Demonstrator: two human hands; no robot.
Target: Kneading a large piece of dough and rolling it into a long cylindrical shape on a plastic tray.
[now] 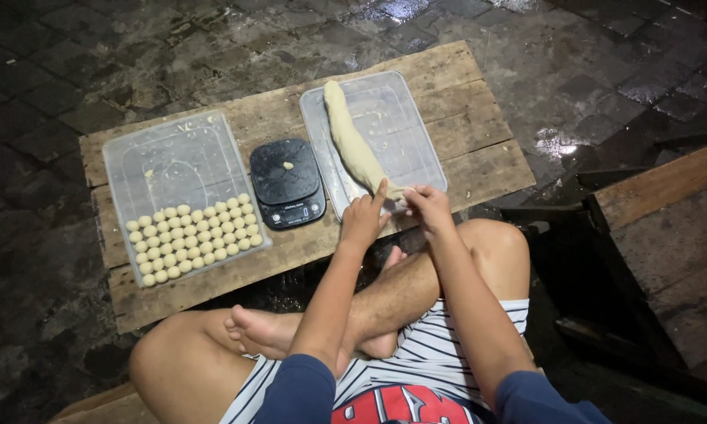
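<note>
Head view: I note both hands at the dough log's [355, 149] near end; left hand [364, 219] pinches it, right hand [427, 206] grips it; log runs toward worktop's [479, 133] far edge.

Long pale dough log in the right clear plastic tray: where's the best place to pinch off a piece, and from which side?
Probably the near end of the long pale dough log. It tapers over the edge of the right clear plastic tray, closest to the body, where the left hand and right hand already meet. Come from the near side; the far end lies against the tray's back rim.
</note>
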